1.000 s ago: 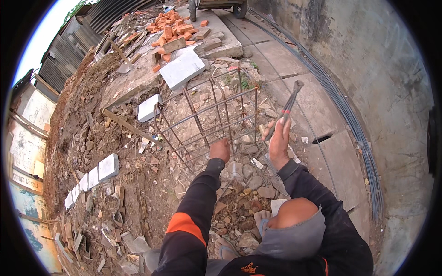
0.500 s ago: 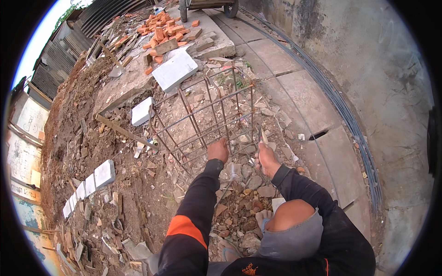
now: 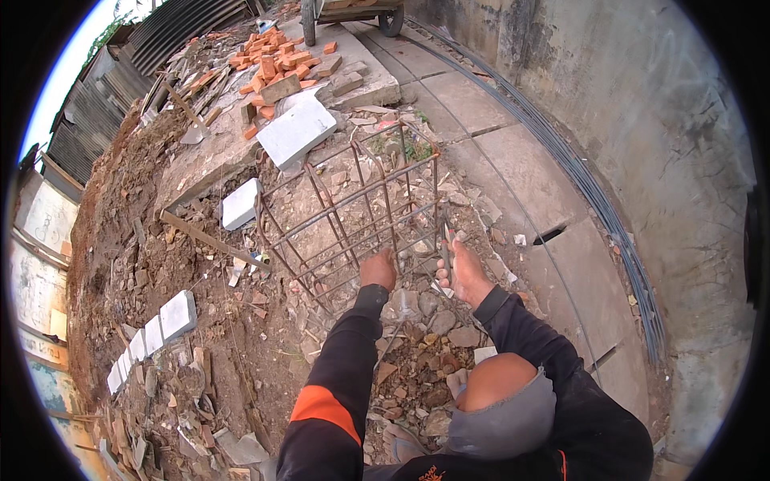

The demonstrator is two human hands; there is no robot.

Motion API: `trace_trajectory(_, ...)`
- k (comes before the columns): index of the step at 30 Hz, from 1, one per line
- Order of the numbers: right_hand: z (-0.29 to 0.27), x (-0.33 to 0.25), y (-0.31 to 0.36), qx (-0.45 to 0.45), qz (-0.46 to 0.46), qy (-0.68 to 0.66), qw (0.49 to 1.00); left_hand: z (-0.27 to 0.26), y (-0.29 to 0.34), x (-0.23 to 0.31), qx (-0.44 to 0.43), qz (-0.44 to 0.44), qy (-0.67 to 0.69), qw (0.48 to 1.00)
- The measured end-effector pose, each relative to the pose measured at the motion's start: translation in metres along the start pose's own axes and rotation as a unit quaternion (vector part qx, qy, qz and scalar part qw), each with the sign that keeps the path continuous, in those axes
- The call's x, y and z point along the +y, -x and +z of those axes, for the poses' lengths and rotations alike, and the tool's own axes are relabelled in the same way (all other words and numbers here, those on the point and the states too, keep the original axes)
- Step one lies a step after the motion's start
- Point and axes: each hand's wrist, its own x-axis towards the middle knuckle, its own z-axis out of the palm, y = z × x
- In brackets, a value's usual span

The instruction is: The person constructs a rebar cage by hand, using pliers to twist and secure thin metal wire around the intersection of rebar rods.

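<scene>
Gripping rusty rebar cage (image 3: pixel 353 216) bar w/ L hand (image 3: pixel 378 271); R hand (image 3: pixel 464 272) closed on pliers (image 3: pixel 446 250) at cage's near corner. Risk: cage lies on loose rubble (image 3: pixel 417 353), may shift, pliers slip.

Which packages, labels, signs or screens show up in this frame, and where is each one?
None can be made out. The scene holds only a rusty rebar cage on rubble, white blocks, orange bricks and a concrete wall. The pale panels at the far left edge are too warped to tell as signs.
</scene>
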Motion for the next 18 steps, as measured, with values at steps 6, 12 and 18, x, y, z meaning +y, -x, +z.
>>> trace_trajectory(6,-0.080,-0.031,0.085,0.063,-0.387,0.562,0.729,-0.002,0.000,0.008,0.019,-0.022,0.042,0.999)
trace_trajectory(12,-0.075,-0.032,0.083,0.129,-0.467,0.663,0.570,-0.008,0.001,0.007,0.000,-0.012,0.032,0.999)
trace_trajectory(18,-0.123,-0.039,-0.005,0.204,-0.578,0.543,0.574,-0.001,0.001,0.011,0.015,0.005,0.023,1.000)
